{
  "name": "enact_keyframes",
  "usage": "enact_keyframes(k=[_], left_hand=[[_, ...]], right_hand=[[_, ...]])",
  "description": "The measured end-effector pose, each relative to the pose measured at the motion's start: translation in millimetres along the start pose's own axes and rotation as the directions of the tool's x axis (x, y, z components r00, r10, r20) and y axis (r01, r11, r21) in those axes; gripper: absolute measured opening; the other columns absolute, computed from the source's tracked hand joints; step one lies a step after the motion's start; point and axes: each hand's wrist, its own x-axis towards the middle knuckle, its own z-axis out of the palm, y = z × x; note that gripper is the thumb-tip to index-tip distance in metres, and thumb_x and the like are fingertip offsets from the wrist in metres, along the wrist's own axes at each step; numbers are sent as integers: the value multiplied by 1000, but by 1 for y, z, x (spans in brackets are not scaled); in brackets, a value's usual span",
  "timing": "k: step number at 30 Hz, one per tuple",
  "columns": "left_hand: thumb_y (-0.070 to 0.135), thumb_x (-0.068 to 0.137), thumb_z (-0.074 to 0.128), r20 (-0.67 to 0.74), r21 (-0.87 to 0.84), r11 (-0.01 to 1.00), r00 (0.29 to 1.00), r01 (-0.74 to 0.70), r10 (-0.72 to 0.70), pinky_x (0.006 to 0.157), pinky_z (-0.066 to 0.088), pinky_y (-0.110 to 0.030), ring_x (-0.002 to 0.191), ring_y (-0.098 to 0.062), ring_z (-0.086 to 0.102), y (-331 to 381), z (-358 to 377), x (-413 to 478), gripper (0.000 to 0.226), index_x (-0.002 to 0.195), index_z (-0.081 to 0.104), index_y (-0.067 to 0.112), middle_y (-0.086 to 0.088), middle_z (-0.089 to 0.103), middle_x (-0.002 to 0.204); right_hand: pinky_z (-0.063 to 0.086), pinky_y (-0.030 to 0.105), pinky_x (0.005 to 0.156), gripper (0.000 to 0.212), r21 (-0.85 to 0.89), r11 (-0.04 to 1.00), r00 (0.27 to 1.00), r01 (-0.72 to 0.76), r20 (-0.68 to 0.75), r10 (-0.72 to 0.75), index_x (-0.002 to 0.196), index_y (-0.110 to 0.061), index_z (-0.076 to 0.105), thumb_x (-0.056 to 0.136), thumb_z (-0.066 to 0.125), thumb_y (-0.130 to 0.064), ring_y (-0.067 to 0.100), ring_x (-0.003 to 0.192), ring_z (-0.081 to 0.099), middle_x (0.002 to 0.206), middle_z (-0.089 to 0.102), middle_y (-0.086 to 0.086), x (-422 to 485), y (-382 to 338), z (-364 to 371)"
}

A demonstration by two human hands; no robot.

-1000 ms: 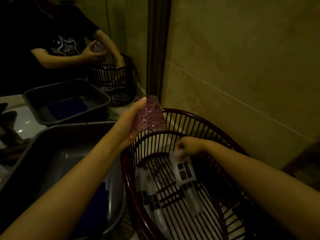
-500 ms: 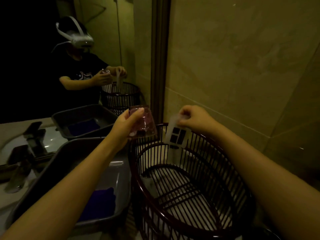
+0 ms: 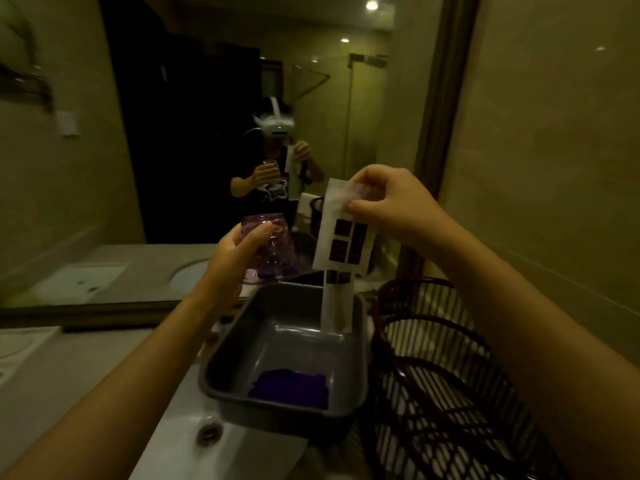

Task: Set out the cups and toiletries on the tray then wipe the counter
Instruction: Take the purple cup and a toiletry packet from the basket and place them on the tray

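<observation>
**Both hands loaded above the tray**

Presently, the right hand (image 3: 391, 199) had its fingers (image 3: 360, 204) pinched on the upper edge of a white toiletry packet (image 3: 341, 233), thumb above and fingertips below. The packet hung straight down from that grip, printed with dark squares, and a narrower strip continued beneath it, its lower end in front of the far wall of the tray (image 3: 239, 355). Whether that end touched the tray could not be told.

The left hand (image 3: 235, 254) was wrapped around a pink textured cup (image 3: 273, 251), held upside down with its wide mouth facing downward. The cup was raised above the tray's far left corner, clear of it.

The tray, grey and deep-sided, sat on the counter (image 3: 86, 368) partly over the rim of the sink (image 3: 180, 445). A blue cloth (image 3: 291, 388) lay on its floor at the near side.

A dark red slatted basket (image 3: 433, 372) stood just beside the tray on the right, against the wall.

The mirror (image 3: 173, 133) behind the counter showed the person's reflection holding both items. Lighting was dim; fine print on the packet was unreadable.
</observation>
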Motion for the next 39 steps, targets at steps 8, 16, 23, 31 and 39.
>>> enact_keyframes(k=[8, 16, 23, 31, 39], left_hand=[[42, 72, 67, -173, 43, 997, 983, 63, -55, 57, 53, -22, 72, -15, 69, 35, -180, -67, 46, 105, 57, 12, -3, 70, 82], [57, 48, 78, -388, 103, 987, 918, 125, -76, 73, 56, -36, 85, -27, 67, 63, -384, -153, 88, 114, 56, 4, -14, 67, 98], [36, 71, 64, -526, 92, 981, 845, 173, -100, 55, 53, -22, 68, -16, 70, 65, -492, -195, 25, 89, 67, 18, 0, 74, 75], [38, 66, 70, -641, 79, 974, 759, 214, -114, 56, 54, -22, 70, -16, 66, 43, -560, -207, 41, 97, 63, 12, -6, 68, 85], [48, 53, 69, -667, 55, 958, 725, 281, -174, 71, 51, -32, 72, -18, 64, 3, -620, -171, 39, 81, 68, 21, 0, 70, 76]], right_hand=[[55, 28, 81, 20, 156, 986, 977, 66, 191, -96, 105, -6, 59, 86, 62, -10, 20, 98, 62, 106, 63, 10, 16, -94, 156], [55, 35, 80, 14, 329, 940, 967, -89, 254, 2, 99, -7, 59, 86, 61, -9, 21, 93, 62, 98, 63, 8, 17, -180, 351], [52, 21, 62, 9, 488, 827, 938, -279, 322, 126, 83, -16, 56, 86, 58, -8, 12, 77, 62, 82, 61, -1, 35, -214, 484], [57, 45, 80, 13, 475, 760, 851, -443, 490, 189, 77, -14, 54, 86, 57, -5, 34, 94, 64, 96, 63, 20, 59, -223, 604], [54, 36, 76, 9, 399, 730, 747, -555, 626, 224, 96, -8, 57, 89, 56, -4, 31, 97, 61, 98, 60, 13, 99, -193, 708]])
